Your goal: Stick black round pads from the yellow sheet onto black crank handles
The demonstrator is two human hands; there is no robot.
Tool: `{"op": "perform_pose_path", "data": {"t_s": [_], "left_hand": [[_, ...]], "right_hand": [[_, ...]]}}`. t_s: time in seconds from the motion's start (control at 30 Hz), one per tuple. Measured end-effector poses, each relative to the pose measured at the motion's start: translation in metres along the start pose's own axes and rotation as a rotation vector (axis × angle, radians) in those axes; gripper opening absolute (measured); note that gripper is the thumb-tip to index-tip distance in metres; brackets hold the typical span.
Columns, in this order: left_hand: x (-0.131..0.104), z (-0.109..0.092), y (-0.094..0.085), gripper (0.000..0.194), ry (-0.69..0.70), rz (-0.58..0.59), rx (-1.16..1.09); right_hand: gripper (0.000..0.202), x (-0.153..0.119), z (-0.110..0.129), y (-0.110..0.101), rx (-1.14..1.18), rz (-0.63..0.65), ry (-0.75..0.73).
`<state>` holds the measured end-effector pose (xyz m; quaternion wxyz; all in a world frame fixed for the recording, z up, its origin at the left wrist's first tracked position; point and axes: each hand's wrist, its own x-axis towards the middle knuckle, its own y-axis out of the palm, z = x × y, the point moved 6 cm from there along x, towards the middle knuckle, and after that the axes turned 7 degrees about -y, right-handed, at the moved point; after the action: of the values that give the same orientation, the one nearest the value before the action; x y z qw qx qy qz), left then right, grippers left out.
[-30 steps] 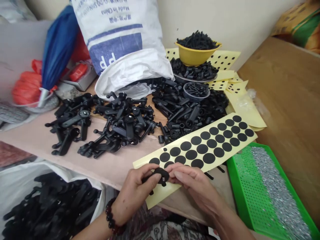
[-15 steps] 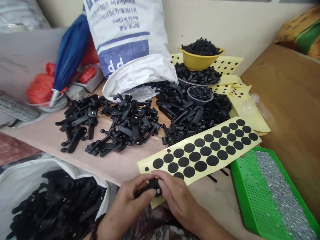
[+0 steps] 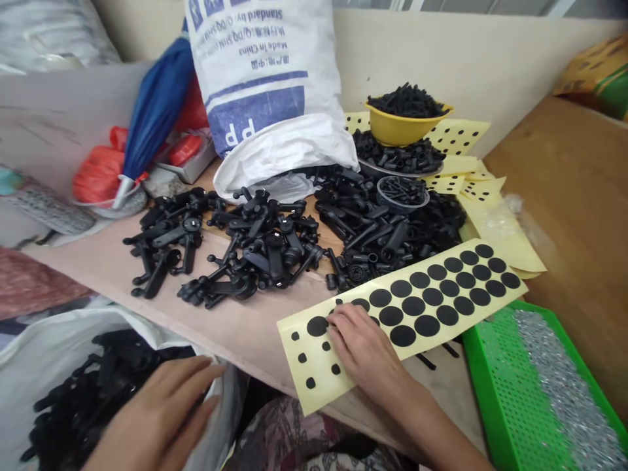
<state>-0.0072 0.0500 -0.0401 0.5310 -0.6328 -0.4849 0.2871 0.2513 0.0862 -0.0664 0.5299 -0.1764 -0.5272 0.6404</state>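
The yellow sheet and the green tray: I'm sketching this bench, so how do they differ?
The yellow sheet is thin and flat; the green tray has raised sides. The sheet carries black discs, while the tray holds small silvery pieces. The right hand is over the sheet; no hand is over the tray. Both are longer than wide.

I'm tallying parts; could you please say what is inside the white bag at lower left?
Black parts are heaped in the white bag; the left hand blocks part of it; anything deeper is covered.
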Motion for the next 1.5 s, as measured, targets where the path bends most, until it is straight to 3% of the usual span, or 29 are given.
{"op": "perform_pose_path", "data": {"t_s": [0.13,0.2,0.3,0.47,0.73,1.1,1.2,1.27,1.37,1.43,1.5], "left_hand": [[0.053,-0.074,0.035,0.030,0.214,0.100,-0.058],[0.071,-0.092,0.056,0.030,0.232,0.162,0.018],[0.084,-0.099,0.078,0.030,0.227,0.213,0.138],[0.086,-0.098,0.083,0.028,0.240,0.201,0.197],[0.083,-0.095,0.087,0.029,0.241,0.204,0.191],[0.080,-0.092,0.087,0.024,0.241,0.208,0.124],[0.075,-0.086,0.070,0.021,0.271,0.116,0.000],[0.073,-0.074,0.045,0.025,0.268,-0.062,-0.040],[0.073,-0.043,0.008,0.031,0.139,-0.346,0.079],[0.080,-0.020,-0.001,0.034,0.033,-0.363,0.176],[0.090,-0.001,0.003,0.034,-0.022,-0.271,0.206]], "right_hand": [[0.019,0.002,-0.002,0.016,-0.198,0.002,-0.053],[0.019,0.002,-0.001,0.019,-0.180,0.000,-0.038],[0.018,0.001,-0.002,0.017,-0.058,-0.007,0.013],[0.017,0.001,-0.009,0.011,0.155,-0.021,0.056],[0.017,0.009,-0.010,0.023,-0.050,0.040,0.032],[0.018,0.004,-0.003,0.020,0.257,-0.037,0.089],[0.018,0.002,-0.002,0.019,0.294,-0.051,0.081],[0.017,-0.001,-0.004,0.018,0.318,-0.028,0.077],[0.016,-0.006,-0.010,0.018,0.380,0.056,0.089],[0.016,-0.010,-0.014,0.018,0.440,0.101,0.111],[0.015,-0.012,-0.017,0.018,0.505,0.104,0.142]]}}
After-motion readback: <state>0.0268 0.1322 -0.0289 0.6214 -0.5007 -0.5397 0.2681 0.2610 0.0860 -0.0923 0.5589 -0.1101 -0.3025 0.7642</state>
